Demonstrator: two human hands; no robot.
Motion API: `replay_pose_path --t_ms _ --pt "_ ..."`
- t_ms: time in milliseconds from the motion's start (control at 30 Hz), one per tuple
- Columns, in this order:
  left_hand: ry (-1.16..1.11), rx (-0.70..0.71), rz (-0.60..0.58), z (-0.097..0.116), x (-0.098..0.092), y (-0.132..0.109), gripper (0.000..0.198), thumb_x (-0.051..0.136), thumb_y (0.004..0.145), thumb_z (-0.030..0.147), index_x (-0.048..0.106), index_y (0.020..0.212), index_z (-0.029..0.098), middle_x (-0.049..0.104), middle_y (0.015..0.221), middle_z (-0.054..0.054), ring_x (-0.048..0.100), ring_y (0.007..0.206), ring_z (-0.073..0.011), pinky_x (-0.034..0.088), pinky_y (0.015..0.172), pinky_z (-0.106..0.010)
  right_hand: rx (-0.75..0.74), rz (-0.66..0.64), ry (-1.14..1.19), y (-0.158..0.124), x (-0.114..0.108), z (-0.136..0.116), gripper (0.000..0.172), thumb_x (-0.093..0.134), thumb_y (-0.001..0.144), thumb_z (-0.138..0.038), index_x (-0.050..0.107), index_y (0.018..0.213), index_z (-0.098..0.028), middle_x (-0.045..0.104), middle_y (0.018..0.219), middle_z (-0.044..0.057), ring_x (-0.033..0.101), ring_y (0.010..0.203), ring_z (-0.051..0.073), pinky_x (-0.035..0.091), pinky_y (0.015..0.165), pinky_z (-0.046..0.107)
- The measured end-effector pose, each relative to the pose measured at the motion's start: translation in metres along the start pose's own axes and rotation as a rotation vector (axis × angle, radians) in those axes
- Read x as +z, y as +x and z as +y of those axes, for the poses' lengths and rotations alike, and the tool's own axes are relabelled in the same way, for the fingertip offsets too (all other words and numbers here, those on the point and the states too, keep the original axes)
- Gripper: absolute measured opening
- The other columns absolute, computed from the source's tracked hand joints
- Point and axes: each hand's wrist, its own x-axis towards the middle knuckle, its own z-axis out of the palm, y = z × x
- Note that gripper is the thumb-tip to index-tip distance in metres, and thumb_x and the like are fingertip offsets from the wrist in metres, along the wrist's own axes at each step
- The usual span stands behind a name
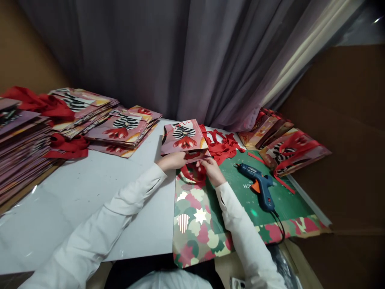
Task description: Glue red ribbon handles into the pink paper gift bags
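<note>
A pink paper gift bag (pixel 180 136) with a zebra-striped print and red petals lies in front of me, its near edge slightly parted. My left hand (pixel 172 161) is closed on that edge at its left corner. At the right corner, my right hand (pixel 212 170) has its fingers pinched together by the bag's edge and a loop of red ribbon (pixel 195 176); what exactly they grip is too small to make out. Behind my right hand lies a heap of cut red ribbons (pixel 225 144).
A blue glue gun (pixel 260 186) with an orange trigger rests on a green mat (pixel 240 200), its cord running off the near edge. Stacked flat bags (pixel 123 128) and ribbon bundles (pixel 67 146) stand left. Bags with ribbon handles (pixel 294 150) lean at the right. A grey curtain (pixel 144 60) hangs behind.
</note>
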Motion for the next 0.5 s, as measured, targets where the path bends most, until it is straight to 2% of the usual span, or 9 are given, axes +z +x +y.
replay_pose_path --t_ms 100,267,367,500 --pt "0.035 -0.007 0.007 0.008 0.007 -0.002 0.034 0.054 0.088 0.034 0.066 0.113 0.015 0.073 0.107 -0.015 0.069 0.096 -0.0272 0.051 0.08 -0.031 -0.006 -0.041 -0.03 0.004 0.005 0.011 0.035 0.071 0.066 -0.048 0.053 0.057 -0.019 0.056 0.048 -0.004 0.045 0.04 0.005 0.035 0.042 0.019" --pt "0.061 -0.029 0.046 0.018 0.01 0.0 0.033 0.058 0.088 0.036 0.066 0.11 0.014 0.072 0.113 -0.016 0.068 0.103 -0.029 0.051 0.083 -0.032 0.006 -0.104 -0.064 -0.008 -0.002 0.017 0.043 0.068 0.068 -0.061 0.055 0.065 -0.02 0.053 0.042 -0.007 0.039 0.033 0.006 0.03 0.037 0.02" --pt "0.073 -0.067 0.073 0.02 0.006 -0.002 0.031 0.062 0.086 0.036 0.065 0.109 0.015 0.073 0.11 -0.013 0.068 0.102 -0.0284 0.051 0.081 -0.029 -0.004 -0.116 -0.061 -0.013 -0.006 0.013 0.044 0.068 0.068 -0.063 0.055 0.07 -0.021 0.06 0.05 -0.005 0.045 0.037 0.007 0.034 0.04 0.02" --pt "0.079 -0.071 0.112 0.024 0.001 -0.007 0.03 0.061 0.087 0.036 0.064 0.107 0.014 0.072 0.108 -0.013 0.068 0.101 -0.0284 0.05 0.081 -0.029 -0.031 -0.113 -0.06 -0.015 -0.009 0.007 0.041 0.068 0.07 -0.059 0.056 0.066 -0.02 0.063 0.056 -0.004 0.049 0.043 0.007 0.039 0.046 0.02"
